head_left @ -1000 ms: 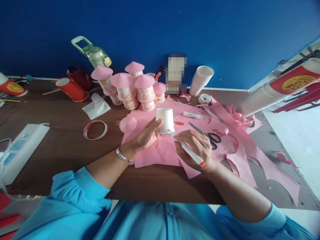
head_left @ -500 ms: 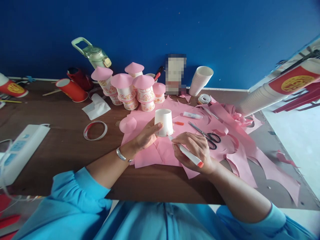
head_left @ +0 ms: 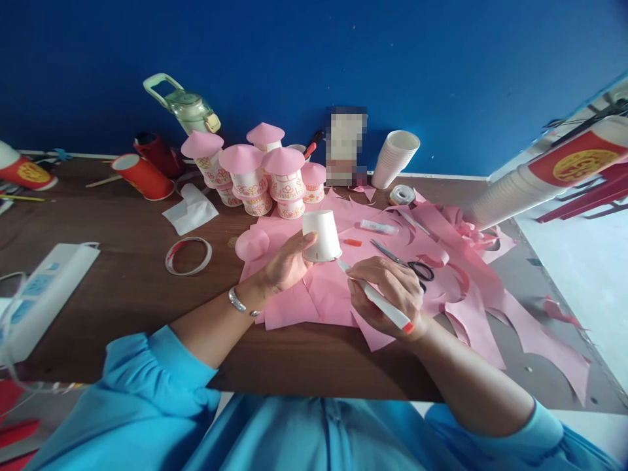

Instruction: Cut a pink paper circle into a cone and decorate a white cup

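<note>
My left hand [head_left: 290, 261] grips a white paper cup [head_left: 321, 235] with its rim turned down and a few short red marks near that rim. In my right hand [head_left: 385, 297] is a white marker [head_left: 383, 304] with a red end; its tip points at the cup's rim, and whether they touch I cannot tell. The orange-red marker cap [head_left: 352, 243] lies on pink paper [head_left: 289, 307] behind the cup. Black-handled scissors [head_left: 402, 260] rest to the right, partly behind my right hand. A pink paper cone [head_left: 252, 245] is left of the cup.
Decorated cups with pink cone roofs [head_left: 283, 176] stand stacked at the back. Near them are stacked white cups [head_left: 395, 160], a glue stick [head_left: 377, 227] and a tape roll [head_left: 402, 194]. Further left are another tape roll [head_left: 188, 256], a red cup [head_left: 143, 176] and a power strip [head_left: 53, 301].
My left hand has tilted the cup, raising its rim slightly. The right hand with the marker has shifted a little to the right, away from the cup.
</note>
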